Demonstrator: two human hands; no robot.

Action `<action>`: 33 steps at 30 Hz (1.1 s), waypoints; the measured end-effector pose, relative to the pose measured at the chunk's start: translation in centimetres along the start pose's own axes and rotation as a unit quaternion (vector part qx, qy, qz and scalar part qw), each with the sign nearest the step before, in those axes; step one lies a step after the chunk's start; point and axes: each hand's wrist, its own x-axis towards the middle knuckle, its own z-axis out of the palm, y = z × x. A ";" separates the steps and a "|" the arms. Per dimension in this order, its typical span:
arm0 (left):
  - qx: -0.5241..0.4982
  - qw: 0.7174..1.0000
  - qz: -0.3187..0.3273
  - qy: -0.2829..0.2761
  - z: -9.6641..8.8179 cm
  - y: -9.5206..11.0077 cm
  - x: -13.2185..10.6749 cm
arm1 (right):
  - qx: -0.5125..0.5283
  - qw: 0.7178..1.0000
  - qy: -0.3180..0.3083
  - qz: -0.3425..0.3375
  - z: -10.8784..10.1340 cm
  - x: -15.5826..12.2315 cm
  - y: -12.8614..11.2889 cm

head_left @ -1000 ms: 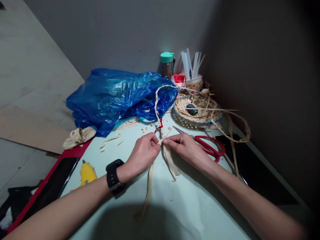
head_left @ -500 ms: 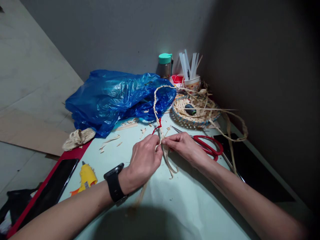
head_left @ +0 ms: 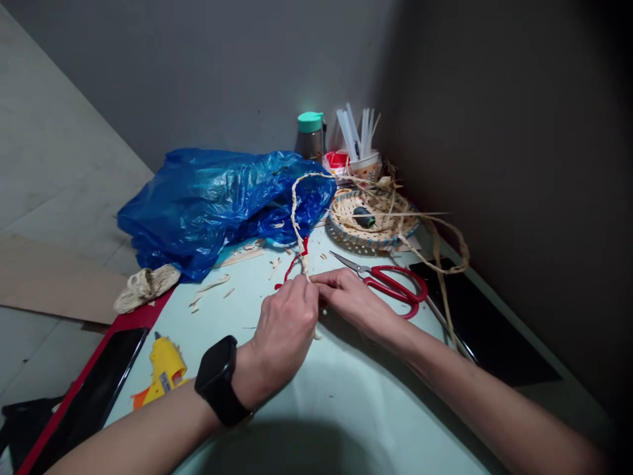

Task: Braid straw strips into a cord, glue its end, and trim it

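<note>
Head view, only one. Working at near end of plaited cord (head_left: 295, 211), mid-tabletop (head_left: 316, 409), on near side of red tie (head_left: 305, 247). Looks like manipulating strands at end of plait, probably crossing or tucking; can't tell which. Gripping with left hand (head_left: 287, 320), curled closed, back up, apparently around cord end; can't see thumb or inner fingers. Pinching with right hand (head_left: 349, 295), thumb and index almost together at same spot, touching left; can't tell which strand is caught. Would call for tight pinch and even pull, so as not to loosen or twist plait.

On materials: dry, pale, fibrous cord, knobbly along plait, arching beside crinkly, thin blue plastic bag (head_left: 208, 198) and back to round, shallow woven basket (head_left: 356, 244). Inside basket, see dark spool (head_left: 364, 217). Right of hands, lying open: scissors (head_left: 398, 290), pointed metal blades, looped red handles. Left: chunky yellow glue gun (head_left: 165, 363), near left forearm. Also curled, papery fibre scraps (head_left: 210, 287), and limp, ropy fibre bundle (head_left: 148, 288) by bag.
</note>
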 end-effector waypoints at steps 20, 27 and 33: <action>-0.561 0.801 -0.207 0.013 -0.8 -1.6 0.1 | 0.156 0.986 -0.024 0.050 -0.4 -0.8 0.1; -0.736 0.634 -0.203 -0.121 1.6 -1.9 2.5 | 0.177 0.980 -0.048 0.073 -1.0 -1.0 -0.6; -0.767 0.588 -0.202 -0.159 1.6 -2.5 2.3 | 0.139 0.986 -0.059 0.075 -1.2 -1.1 -0.5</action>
